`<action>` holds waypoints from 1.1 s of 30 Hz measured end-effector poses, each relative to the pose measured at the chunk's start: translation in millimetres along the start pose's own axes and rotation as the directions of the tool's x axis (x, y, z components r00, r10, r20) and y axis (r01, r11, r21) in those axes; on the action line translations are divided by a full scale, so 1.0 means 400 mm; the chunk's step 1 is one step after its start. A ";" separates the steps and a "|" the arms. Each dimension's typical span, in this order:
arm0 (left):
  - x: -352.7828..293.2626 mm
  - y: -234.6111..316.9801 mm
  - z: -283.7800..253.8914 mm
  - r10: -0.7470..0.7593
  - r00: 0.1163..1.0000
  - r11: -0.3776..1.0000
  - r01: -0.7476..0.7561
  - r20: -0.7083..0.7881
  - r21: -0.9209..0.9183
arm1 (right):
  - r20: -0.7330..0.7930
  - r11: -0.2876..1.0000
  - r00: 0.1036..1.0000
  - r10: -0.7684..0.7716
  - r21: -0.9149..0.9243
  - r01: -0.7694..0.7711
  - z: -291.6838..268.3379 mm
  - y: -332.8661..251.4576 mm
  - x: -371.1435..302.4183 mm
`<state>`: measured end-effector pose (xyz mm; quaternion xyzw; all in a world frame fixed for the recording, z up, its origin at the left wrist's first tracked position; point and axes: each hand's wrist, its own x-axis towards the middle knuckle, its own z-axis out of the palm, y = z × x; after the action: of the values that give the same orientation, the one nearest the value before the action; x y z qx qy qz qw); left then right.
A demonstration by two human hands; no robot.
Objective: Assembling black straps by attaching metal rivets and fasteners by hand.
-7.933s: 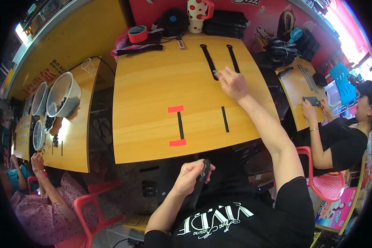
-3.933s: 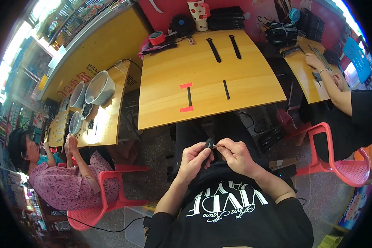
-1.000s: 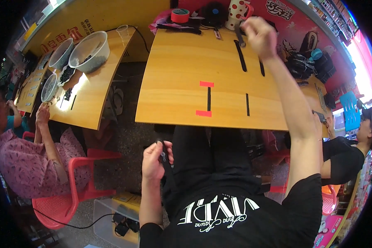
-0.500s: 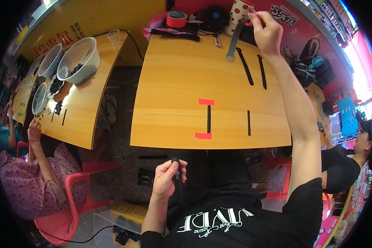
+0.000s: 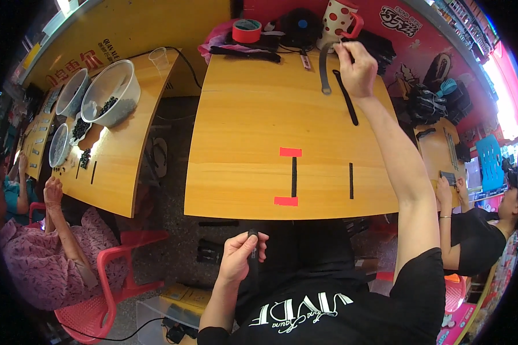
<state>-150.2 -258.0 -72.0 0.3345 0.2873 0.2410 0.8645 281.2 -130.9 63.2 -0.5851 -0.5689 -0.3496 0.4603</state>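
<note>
My right hand (image 5: pixel 358 68) is raised over the far right of the table, its fingertips pinching one end of a dark strap (image 5: pixel 323 72). The strap curves down to a rounded end with a small loop. Beside it on the wood lies another black strap (image 5: pixel 345 99). Near the table's front edge, my left hand (image 5: pixel 244 253) is closed round a black strap (image 5: pixel 254 264) in front of my shirt; its lower part merges with the dark clothing. A short black strip (image 5: pixel 294 177) lies between two red tape pieces (image 5: pixel 290 152), with a second black strip (image 5: pixel 351 181) to its right.
At the back edge stand a red tape roll (image 5: pixel 246 31), dark cloths (image 5: pixel 244 50) and a polka-dot mug (image 5: pixel 335 23). A side table at left holds clear plastic tubs (image 5: pixel 110 95) with small black parts. People sit working on both sides, near a red chair (image 5: pixel 101 287).
My right hand has come down and a little left with the strap. My left hand keeps its grip. The view has shifted slightly, and the rightmost loose strap no longer shows near my forearm.
</note>
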 end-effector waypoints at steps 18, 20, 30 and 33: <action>0.041 -0.004 0.115 -0.150 0.978 0.986 0.138 0.146 0.091 | -0.030 0.992 0.999 -0.033 -0.119 0.029 0.033 0.083 0.090; 0.041 -0.012 0.114 -0.147 0.977 0.987 0.135 0.154 0.086 | -0.058 0.998 0.998 -0.032 -0.054 0.029 0.022 0.081 0.091; 0.051 -0.038 0.103 -0.210 0.960 0.976 0.193 0.186 0.103 | 0.424 0.972 0.897 0.124 0.131 -0.196 -0.195 -0.106 -0.272; 0.054 -0.040 0.113 -0.229 0.954 0.971 0.209 0.193 0.117 | 0.547 0.974 0.829 0.115 0.100 -0.202 -0.237 -0.145 -0.280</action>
<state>-101.1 -275.3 -63.1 0.3643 0.2432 0.0939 0.8941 222.5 -262.2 -1.7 -0.6676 -0.6494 -0.0873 0.3534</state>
